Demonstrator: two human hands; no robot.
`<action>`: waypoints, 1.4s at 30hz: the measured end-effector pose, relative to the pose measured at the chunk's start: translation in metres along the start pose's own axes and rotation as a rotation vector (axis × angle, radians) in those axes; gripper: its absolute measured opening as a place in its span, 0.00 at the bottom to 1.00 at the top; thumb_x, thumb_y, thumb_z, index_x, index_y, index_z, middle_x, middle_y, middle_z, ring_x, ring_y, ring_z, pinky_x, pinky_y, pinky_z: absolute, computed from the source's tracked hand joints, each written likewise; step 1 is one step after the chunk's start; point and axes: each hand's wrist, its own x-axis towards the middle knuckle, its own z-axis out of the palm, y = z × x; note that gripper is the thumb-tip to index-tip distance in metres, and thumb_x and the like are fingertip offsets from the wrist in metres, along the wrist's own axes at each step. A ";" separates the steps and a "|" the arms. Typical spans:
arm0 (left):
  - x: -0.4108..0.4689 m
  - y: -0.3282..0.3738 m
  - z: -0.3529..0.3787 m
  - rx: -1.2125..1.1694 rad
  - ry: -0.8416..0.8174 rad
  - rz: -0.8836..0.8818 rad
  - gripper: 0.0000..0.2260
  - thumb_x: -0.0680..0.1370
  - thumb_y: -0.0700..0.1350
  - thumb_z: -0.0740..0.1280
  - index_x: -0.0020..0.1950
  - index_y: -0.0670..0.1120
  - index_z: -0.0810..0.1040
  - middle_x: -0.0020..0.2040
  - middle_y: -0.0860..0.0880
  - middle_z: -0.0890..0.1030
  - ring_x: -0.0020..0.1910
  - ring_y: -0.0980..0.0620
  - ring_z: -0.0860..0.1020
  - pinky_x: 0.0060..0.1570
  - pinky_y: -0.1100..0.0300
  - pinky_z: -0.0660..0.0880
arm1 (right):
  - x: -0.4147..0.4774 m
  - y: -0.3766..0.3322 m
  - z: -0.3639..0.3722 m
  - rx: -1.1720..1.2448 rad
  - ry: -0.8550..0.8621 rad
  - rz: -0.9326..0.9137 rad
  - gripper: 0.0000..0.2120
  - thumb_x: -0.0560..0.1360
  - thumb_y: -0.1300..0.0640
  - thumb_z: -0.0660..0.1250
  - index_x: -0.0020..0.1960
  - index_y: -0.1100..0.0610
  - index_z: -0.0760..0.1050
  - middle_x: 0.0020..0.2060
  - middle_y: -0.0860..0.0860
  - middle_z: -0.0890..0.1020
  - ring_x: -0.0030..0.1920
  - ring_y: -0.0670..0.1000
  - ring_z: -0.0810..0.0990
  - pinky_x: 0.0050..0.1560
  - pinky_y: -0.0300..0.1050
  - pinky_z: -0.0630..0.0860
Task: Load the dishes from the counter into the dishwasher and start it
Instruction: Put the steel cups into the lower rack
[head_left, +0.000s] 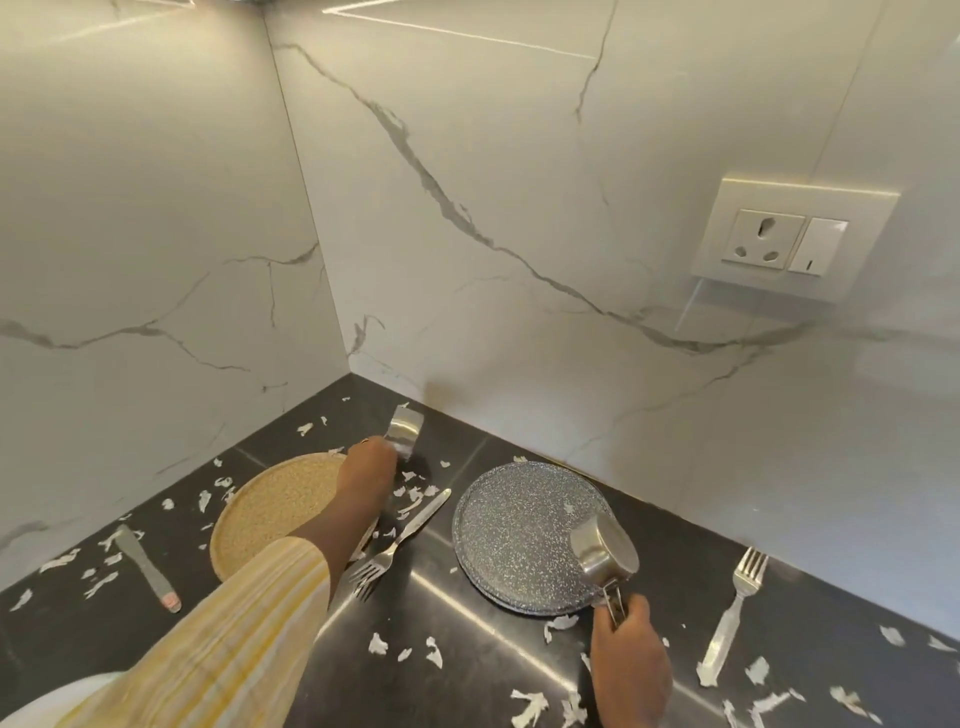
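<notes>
Bright soft light, glare streaks on glossy counter (467, 613), wide-angle edge bending, slight blur

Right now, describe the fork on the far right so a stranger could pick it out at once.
Find the wall socket; below it, on the black counter, right of the speckled plate, lies the fork. Unlike the other fork, left of that plate, it lies alone with its tines toward the wall.

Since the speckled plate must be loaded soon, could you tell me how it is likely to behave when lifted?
The speckled plate looks rigid and glazed, so it is probably stiff yet breakable if knocked. It lies flat on the glossy counter, so getting under its low rim may be awkward and slippery. Being wide, it is likely fairly heavy and needs a firm grip.
</notes>
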 end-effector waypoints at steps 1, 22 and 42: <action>-0.005 0.001 -0.007 -0.030 0.026 -0.014 0.11 0.78 0.32 0.59 0.57 0.37 0.77 0.54 0.41 0.80 0.54 0.44 0.80 0.51 0.57 0.75 | -0.004 -0.001 -0.002 0.008 -0.003 0.005 0.08 0.78 0.52 0.58 0.46 0.56 0.64 0.44 0.61 0.80 0.42 0.57 0.75 0.42 0.47 0.68; -0.227 0.047 -0.017 -1.780 -0.600 -0.525 0.13 0.79 0.29 0.55 0.44 0.39 0.77 0.36 0.46 0.80 0.21 0.61 0.74 0.23 0.71 0.70 | -0.112 0.024 -0.076 0.157 0.060 -0.181 0.13 0.75 0.49 0.65 0.48 0.58 0.68 0.40 0.54 0.77 0.42 0.55 0.75 0.40 0.45 0.65; -0.536 0.029 0.022 -1.636 -1.014 -0.308 0.11 0.75 0.25 0.59 0.44 0.36 0.78 0.32 0.44 0.82 0.38 0.48 0.78 0.29 0.61 0.78 | -0.363 0.217 -0.144 0.248 0.294 0.121 0.11 0.75 0.53 0.67 0.45 0.58 0.67 0.38 0.54 0.79 0.41 0.58 0.77 0.39 0.47 0.71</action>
